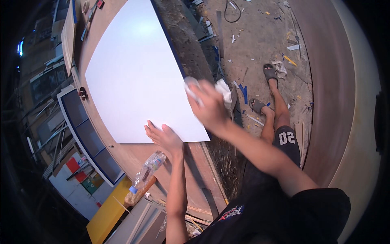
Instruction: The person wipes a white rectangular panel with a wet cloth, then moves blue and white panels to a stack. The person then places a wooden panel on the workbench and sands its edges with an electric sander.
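The right grip (208, 105), blurred, is closed over a crumpled white wad (223, 91), whether cloth or paper I cannot tell, at the dark blue right edge of a large white panel (130, 73). The left grip (162, 137) grasps nothing: its fingers are spread flat on the panel near its lower edge, with the wrist reaching past that edge. The panel lies flat on a brown counter (136, 156), its left side curved in this view. Just below the left grip, a clear plastic bottle (151, 166) lies slanted, its blue cap toward the lower left. Beyond the panel's left side sits a dark red ring (82, 93), and past the counter stands a white-edged blue frame (87, 134). At lower left is a yellow board (107, 209). To the right, scraps litter the floor (258, 38), near two feet in grey sandals (269, 72).
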`<state>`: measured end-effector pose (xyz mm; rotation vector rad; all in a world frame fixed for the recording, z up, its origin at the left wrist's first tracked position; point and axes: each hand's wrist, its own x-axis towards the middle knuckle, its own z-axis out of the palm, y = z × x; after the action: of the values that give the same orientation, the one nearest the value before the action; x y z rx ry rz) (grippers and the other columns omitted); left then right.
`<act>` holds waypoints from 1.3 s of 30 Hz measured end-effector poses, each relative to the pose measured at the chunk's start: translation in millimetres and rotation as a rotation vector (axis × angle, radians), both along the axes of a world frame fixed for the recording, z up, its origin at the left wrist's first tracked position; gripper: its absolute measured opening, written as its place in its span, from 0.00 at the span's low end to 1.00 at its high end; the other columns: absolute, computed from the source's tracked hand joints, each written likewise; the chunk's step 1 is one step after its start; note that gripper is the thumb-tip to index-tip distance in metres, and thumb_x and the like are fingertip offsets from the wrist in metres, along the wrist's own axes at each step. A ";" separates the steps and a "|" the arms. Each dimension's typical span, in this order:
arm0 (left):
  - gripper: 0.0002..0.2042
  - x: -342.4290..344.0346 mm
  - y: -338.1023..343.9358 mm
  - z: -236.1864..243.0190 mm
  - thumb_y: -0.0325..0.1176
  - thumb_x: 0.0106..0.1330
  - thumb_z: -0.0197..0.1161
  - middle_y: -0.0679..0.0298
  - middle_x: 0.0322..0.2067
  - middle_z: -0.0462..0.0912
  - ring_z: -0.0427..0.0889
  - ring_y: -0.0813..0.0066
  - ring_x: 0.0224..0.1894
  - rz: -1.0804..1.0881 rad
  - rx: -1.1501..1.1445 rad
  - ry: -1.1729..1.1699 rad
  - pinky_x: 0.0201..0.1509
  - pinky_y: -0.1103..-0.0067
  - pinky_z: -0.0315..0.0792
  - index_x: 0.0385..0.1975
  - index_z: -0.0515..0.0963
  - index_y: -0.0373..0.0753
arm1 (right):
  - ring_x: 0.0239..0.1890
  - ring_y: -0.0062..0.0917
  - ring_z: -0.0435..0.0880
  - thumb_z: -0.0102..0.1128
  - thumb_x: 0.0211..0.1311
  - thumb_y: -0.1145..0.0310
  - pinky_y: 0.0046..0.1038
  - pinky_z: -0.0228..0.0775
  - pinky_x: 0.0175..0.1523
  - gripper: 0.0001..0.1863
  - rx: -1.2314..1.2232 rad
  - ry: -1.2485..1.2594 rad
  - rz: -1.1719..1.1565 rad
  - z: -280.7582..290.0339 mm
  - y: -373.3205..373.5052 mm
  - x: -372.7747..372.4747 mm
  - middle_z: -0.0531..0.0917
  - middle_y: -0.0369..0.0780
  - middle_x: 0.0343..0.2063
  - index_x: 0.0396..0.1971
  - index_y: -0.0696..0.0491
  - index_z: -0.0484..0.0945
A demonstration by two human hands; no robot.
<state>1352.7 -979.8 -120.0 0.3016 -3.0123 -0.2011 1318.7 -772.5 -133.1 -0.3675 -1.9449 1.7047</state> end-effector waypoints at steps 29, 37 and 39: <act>0.46 -15.9 52.0 16.2 0.66 0.72 0.37 0.36 0.73 0.41 0.39 0.37 0.76 0.133 0.034 -0.137 0.77 0.50 0.34 0.73 0.45 0.26 | 0.32 0.40 0.84 0.66 0.53 0.80 0.34 0.77 0.36 0.14 0.038 -0.101 0.120 3.5 66.8 -203.0 0.80 0.46 0.29 0.42 0.57 0.83; 0.48 -31.7 58.5 21.4 0.68 0.71 0.33 0.36 0.73 0.42 0.40 0.37 0.76 0.100 0.020 -0.147 0.77 0.50 0.34 0.72 0.46 0.25 | 0.29 0.38 0.86 0.65 0.60 0.72 0.34 0.75 0.34 0.10 0.140 0.021 -0.003 -11.1 111.1 -363.1 0.85 0.50 0.28 0.38 0.61 0.85; 0.47 -24.7 57.0 22.0 0.68 0.71 0.33 0.35 0.73 0.42 0.41 0.37 0.76 0.116 0.011 -0.153 0.77 0.50 0.34 0.72 0.45 0.24 | 0.29 0.36 0.86 0.67 0.59 0.73 0.33 0.75 0.35 0.11 0.033 0.050 0.025 -8.4 93.3 -310.8 0.85 0.49 0.29 0.40 0.62 0.85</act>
<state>1328.0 -922.8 -98.0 0.5138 -3.1318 -0.1932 1008.0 -679.2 -141.5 -0.2869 -1.9465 1.6795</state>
